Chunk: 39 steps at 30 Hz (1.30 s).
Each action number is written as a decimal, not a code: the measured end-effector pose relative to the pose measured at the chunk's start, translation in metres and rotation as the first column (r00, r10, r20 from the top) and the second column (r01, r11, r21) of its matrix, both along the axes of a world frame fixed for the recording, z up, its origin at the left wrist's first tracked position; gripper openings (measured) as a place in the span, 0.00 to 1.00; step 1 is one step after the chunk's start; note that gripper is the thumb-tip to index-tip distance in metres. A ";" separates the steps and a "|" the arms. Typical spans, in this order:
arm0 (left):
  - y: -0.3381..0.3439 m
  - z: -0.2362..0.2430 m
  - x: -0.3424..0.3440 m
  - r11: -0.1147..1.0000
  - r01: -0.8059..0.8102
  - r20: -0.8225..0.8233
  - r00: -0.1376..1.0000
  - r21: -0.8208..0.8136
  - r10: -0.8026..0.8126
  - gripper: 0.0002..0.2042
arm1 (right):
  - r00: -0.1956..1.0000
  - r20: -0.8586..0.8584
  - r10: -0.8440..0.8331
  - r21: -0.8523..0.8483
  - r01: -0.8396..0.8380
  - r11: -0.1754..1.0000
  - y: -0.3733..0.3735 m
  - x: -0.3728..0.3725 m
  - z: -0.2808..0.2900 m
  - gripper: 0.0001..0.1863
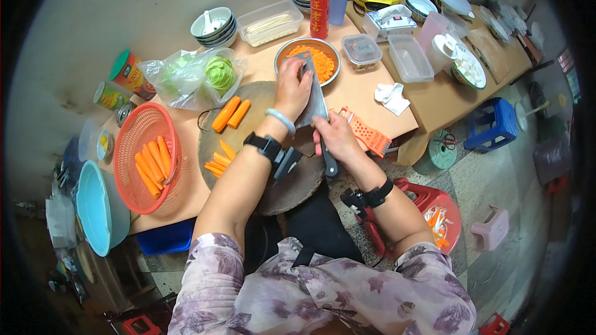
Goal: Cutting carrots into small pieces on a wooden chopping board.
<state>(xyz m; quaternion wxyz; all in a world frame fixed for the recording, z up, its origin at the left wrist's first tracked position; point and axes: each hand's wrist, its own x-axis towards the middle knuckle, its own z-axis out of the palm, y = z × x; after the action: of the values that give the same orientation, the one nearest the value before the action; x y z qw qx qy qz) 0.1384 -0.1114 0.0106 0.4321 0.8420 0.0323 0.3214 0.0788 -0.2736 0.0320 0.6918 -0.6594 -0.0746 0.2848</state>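
As left hand [294, 90] touches cleaver [315, 104], right [336, 138] grips handle [331, 164]; carrots [226, 114] lie nearby.

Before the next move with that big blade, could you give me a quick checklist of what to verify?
1. Cleaver held by its handle: ok, the right hand grips it.
2. Left hand safe from the edge: cannot tell; it is at the blade, but its contact with the edge is hidden.
3. Metal bowl upright: ok, it stands on the table with chopped carrot inside.
4. Round board cleared: not ok, carrot pieces lie on it.
5. Whole carrots contained: ok, they lie in the basket.
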 end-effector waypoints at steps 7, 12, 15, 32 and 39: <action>0.008 -0.013 0.080 0.976 0.078 0.057 0.994 0.206 -0.091 0.04 | 0.998 -0.015 -0.065 -0.023 0.064 0.998 -0.012 0.061 -0.002 0.12; 0.032 -0.039 0.105 0.968 -0.050 -0.020 0.998 0.246 0.056 0.04 | 0.992 -0.063 -0.107 -0.053 0.104 0.993 -0.037 0.057 -0.006 0.12; 0.041 -0.044 0.101 0.962 -0.093 -0.023 0.994 0.256 0.102 0.07 | 0.986 -0.063 -0.154 0.000 0.154 0.988 -0.062 0.048 -0.009 0.11; 0.018 -0.015 0.065 0.903 0.034 -0.186 0.981 0.428 0.051 0.22 | 0.983 -0.125 -0.136 0.042 0.142 0.989 -0.066 0.014 -0.003 0.10; 0.033 -0.022 0.058 0.874 -0.205 -0.231 0.915 0.440 0.331 0.13 | 0.988 -0.105 -0.117 0.058 0.123 0.991 -0.074 -0.001 -0.008 0.09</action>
<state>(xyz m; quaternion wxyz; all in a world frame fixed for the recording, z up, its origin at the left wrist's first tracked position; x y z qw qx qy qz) 0.1969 -0.0780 -0.0118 0.1881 0.9391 0.1474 0.2470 0.0782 -0.3472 0.0238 0.7314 -0.6248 -0.0087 0.2731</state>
